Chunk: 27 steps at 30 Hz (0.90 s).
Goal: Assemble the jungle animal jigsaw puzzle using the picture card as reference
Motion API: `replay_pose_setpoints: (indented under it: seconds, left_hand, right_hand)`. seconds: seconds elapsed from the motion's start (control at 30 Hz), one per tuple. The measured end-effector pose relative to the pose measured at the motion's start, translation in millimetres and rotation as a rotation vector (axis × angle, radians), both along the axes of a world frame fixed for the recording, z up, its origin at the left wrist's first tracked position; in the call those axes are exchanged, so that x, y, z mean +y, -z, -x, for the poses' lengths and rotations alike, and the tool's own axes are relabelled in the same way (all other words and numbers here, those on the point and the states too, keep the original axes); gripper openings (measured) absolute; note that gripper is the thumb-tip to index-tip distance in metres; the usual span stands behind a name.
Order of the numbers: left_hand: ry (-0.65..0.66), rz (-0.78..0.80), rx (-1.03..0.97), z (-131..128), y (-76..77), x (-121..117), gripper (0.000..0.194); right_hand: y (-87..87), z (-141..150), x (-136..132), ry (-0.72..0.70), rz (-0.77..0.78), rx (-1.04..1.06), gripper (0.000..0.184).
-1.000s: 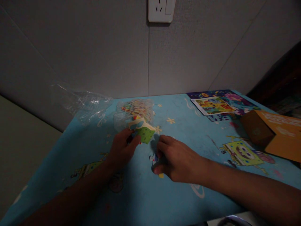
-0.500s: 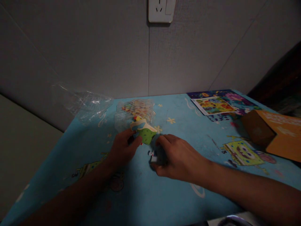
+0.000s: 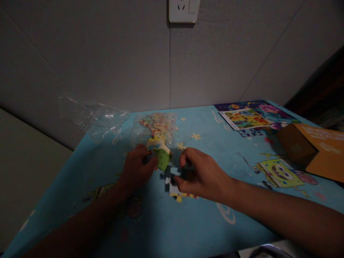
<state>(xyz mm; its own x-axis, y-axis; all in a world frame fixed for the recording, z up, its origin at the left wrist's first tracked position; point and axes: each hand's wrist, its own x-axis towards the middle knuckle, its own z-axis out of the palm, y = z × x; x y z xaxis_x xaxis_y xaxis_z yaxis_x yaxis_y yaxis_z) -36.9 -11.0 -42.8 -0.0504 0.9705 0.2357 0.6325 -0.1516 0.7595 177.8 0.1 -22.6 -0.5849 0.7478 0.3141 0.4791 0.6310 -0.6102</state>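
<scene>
My left hand is closed on a small joined section of jigsaw puzzle, green with cream, blue and yellow parts. That section tilts up over the table in front of a clear bag. My right hand has its thumb and index finger apart. Beneath it lies another joined puzzle section, grey and white with yellow and red along its near edge. The right thumb overlaps this section, and the hand hides its right part. Whether the two sections touch I cannot tell.
A clear bag of puzzle pieces lies just behind my hands. Crumpled clear plastic is at the back left. On the right are a colourful picture sheet and an orange box. A wall socket is above the blue patterned tablecloth.
The grey puzzle section, earlier tilted up in my right hand, now lies flatter, showing its yellow edge. The right fingers have spread. My left hand and the green section have shifted slightly left and down.
</scene>
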Motion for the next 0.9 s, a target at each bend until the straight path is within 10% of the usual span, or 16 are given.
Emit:
replay_pose_setpoints:
  seconds: [0.13, 0.4, 0.9]
  left_hand:
    - [0.135, -0.036, 0.042, -1, 1.6, -1, 0.028]
    - [0.122, -0.062, 0.079, 0, 4.2, 2, 0.028]
    - [0.245, -0.061, 0.017, 3, 6.1, 1, 0.034]
  right_hand:
    - [-3.9, -4, 2, -0.097, -0.152, -0.03, 0.013]
    - [-13.0, -9, 0, -0.277, -0.105, -0.509, 0.065]
    - [-0.3, -5, 4, -0.135, -0.119, -0.162, 0.047]
